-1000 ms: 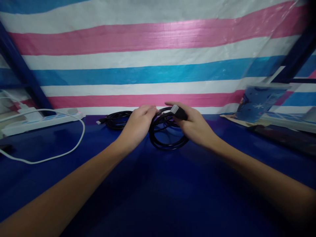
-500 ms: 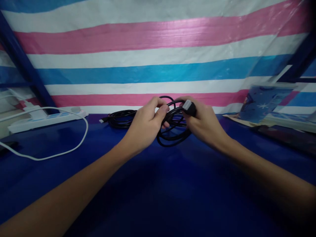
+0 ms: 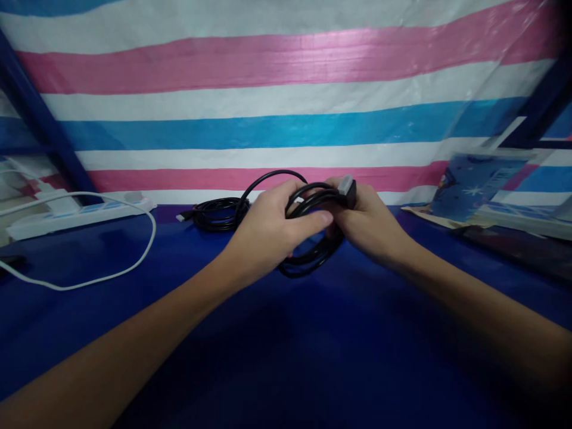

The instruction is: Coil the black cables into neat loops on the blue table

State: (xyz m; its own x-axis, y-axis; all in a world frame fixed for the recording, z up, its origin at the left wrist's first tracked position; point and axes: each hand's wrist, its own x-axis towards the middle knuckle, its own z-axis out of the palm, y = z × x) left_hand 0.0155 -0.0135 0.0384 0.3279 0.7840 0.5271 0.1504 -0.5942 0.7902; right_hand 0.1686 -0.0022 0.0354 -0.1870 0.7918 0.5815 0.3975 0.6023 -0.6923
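Observation:
Between my hands, just above the blue tabletop, is a loosely coiled black cable (image 3: 308, 257) with a plug (image 3: 347, 186) that has a light grey end. My left hand (image 3: 268, 223) is wrapped round the left side of the loops, its thumb lying across them. The right side of the coil, close to the plug, is in the closed grip of my right hand (image 3: 369, 217); most of its fingers are hidden behind the cable. One strand arches left to a second bundle of black cable (image 3: 217, 214) on the table, which ends in a small connector (image 3: 181, 217).
At the left, a white power strip (image 3: 84, 214) has an adapter plugged in, and a white cord (image 3: 149, 238) loops over the blue table (image 3: 286, 351). A blue printed packet (image 3: 465, 187) and a dark flat object (image 3: 513, 247) lie at the right. Striped sheeting hangs behind.
My left hand has moved onto the loops, its thumb now stretched across them. The strand toward the bundle on the table now arches up higher. My right hand keeps its hold near the plug.

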